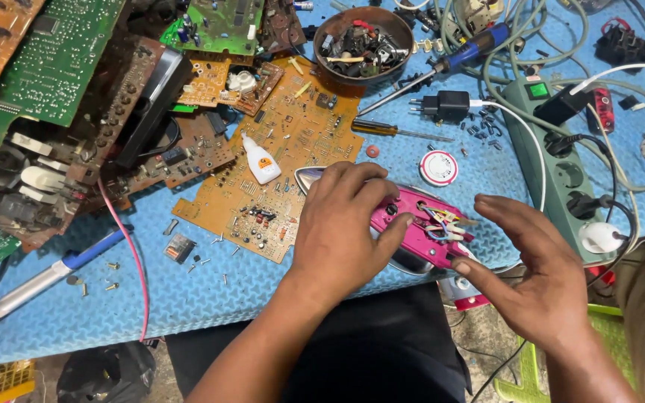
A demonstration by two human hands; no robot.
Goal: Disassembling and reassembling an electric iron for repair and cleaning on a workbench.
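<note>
A pink clothes iron [419, 224] with its cover off lies near the front edge of the blue foam mat [188, 298], coloured wires [442, 220] exposed at its rear. My left hand [341, 227] rests flat on the iron's front half, fingers spread over the pink body and the metal soleplate tip [306, 177]. My right hand [539, 269] hovers at the iron's rear end, fingers apart, thumb tip touching the back of the pink housing. Neither hand holds a tool.
A large brown circuit board [278, 157] with a small white glue bottle [261, 160] lies left of the iron. Further boards pile up at the far left. A bowl of parts [363, 45], screwdrivers [397, 131], a green power strip [561, 164], a soldering iron [46, 276] and loose screws surround them.
</note>
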